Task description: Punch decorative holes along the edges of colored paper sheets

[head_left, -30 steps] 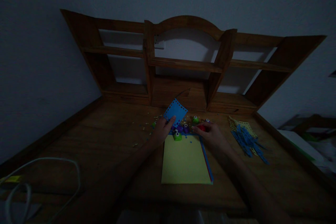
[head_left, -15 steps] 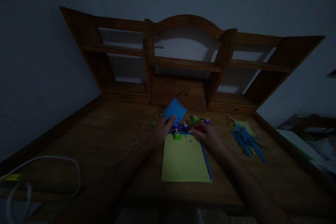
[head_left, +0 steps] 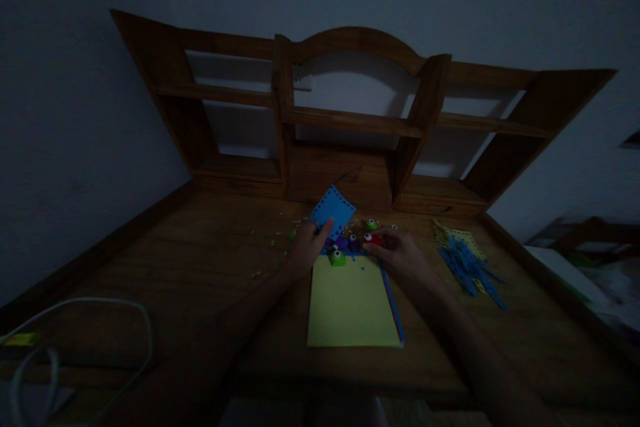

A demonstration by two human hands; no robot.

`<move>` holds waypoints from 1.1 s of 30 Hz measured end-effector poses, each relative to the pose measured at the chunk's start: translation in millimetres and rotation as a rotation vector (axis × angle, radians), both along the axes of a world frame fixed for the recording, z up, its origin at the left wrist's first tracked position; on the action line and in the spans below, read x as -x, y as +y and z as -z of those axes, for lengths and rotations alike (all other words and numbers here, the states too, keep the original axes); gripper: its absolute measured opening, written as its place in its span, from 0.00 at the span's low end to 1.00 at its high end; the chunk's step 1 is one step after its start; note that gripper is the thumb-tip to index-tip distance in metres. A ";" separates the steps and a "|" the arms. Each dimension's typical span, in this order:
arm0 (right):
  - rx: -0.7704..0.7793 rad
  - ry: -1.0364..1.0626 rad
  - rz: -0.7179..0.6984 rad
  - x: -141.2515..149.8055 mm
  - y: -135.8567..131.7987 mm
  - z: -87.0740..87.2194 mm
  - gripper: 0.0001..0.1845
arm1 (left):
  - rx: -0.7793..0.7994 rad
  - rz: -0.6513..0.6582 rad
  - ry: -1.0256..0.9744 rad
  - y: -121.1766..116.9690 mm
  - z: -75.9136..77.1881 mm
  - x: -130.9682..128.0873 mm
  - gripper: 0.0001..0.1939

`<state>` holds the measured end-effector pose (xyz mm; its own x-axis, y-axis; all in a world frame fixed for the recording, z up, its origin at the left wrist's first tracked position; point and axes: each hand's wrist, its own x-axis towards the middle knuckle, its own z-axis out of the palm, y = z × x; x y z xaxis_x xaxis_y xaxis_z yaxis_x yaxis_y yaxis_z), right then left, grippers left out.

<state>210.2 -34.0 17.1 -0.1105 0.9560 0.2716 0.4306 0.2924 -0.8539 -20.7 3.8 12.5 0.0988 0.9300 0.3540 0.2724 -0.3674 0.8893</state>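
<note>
Already punched along its upper edges, bare in the middle, the blue card is pinched in the left hand – the right hand curls closed round the red punch, near the card but apart – while the yellow sheet below looks unpunched

From here I see a wooden desk with a wooden shelf unit along its far edge. A yellow-topped paper stack lies near the middle. Beyond it I make out a green eyed piece. Tiny paper bits scatter leftward; blue strips overlap a yellow perforated sheet at right.
</note>
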 end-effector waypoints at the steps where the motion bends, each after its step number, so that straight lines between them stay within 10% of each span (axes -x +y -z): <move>1: -0.009 0.007 0.004 0.1 -0.6 -1.7 0.19 | -0.004 -0.002 0.008 -0.1 -0.1 -0.1 0.19; 23: -0.207 -0.431 -0.059 -1.0 -7.1 -9.2 0.11 | -0.007 0.004 -0.034 -1.1 -0.4 -1.2 0.18; 27: -0.139 -0.294 0.040 3.5 -5.5 -5.5 0.13 | -0.019 -0.004 -0.012 -0.7 0.5 -1.0 0.18; 33: 0.232 0.511 0.053 10.7 -1.3 -7.9 0.14 | -0.034 -0.012 0.007 -2.0 -1.8 -0.9 0.18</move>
<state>199.6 -35.4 25.0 0.0298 0.9978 0.0599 -0.0460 0.0612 -0.9971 -19.8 1.8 14.4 0.0902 0.9185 0.3850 0.2830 -0.3943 0.8743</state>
